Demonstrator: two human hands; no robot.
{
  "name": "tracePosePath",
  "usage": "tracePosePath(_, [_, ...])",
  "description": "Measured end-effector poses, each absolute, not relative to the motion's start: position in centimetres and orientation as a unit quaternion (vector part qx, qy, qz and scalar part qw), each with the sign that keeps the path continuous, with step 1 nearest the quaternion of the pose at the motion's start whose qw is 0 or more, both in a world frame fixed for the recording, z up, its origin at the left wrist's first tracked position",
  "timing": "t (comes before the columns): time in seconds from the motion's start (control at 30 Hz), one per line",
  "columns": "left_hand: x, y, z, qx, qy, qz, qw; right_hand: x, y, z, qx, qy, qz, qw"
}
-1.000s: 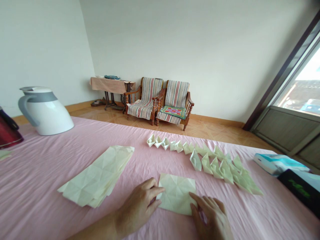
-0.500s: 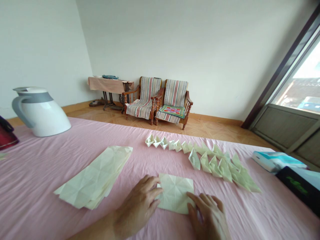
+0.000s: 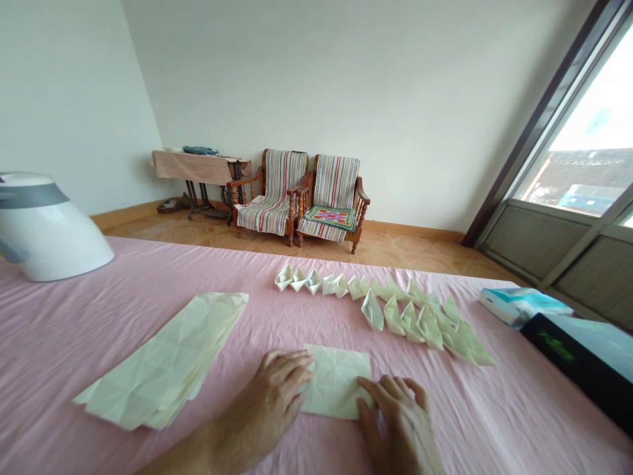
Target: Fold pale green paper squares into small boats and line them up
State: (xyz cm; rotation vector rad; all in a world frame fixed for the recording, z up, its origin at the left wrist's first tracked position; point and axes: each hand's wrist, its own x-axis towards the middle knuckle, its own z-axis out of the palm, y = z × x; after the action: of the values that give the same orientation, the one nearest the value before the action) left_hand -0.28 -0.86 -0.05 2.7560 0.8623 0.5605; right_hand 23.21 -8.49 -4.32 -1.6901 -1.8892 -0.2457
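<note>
A small square of creased pale-green paper lies on the pink cloth in front of me, with fold lines meeting at its middle. My left hand holds its left edge, fingers bent and close together. At the right edge, my right hand has the lower corner between forefinger and thumb. To the left lies a stack of similar creased paper sheets. Beyond the square, folded paper boats stand in two rows that run off to the right. What the fingertips do under the paper is hidden.
A white and grey jug stands at the left on the pink cloth. Toward the right edge are a blue and white tissue pack and a black box. Two wooden armchairs and a cloth-covered sewing table stand by the wall.
My view has turned slightly to the right, so everything sits further left in the picture. Both hands stay at the paper's edges, with hardly any movement against it.
</note>
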Motion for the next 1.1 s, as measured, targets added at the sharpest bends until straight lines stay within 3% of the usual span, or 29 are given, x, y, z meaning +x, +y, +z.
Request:
tracePosePath(0.5, [-0.3, -0.8, 0.0, 0.936, 0.292, 0.174, 0.094, 23.2, -8.5, -4.2, -0.640, -0.712, -0.091, 0.274])
tracePosePath(0.7, [-0.6, -0.7, -0.2, 0.939, 0.273, 0.186, 0.090, 23.0, -8.9, -3.8, -0.632, -0.706, -0.178, 0.263])
tracePosePath(0.87, [-0.4, -0.7, 0.2, 0.935, 0.280, 0.193, 0.102, 21.9, -8.4, -3.6, -0.518, -0.774, -0.243, 0.271])
tracePosePath(1.1, [-0.2, -0.9, 0.9, 0.932, 0.286, 0.192, 0.116, 20.1, -7.5, -5.3, -0.362, -0.869, -0.236, 0.239])
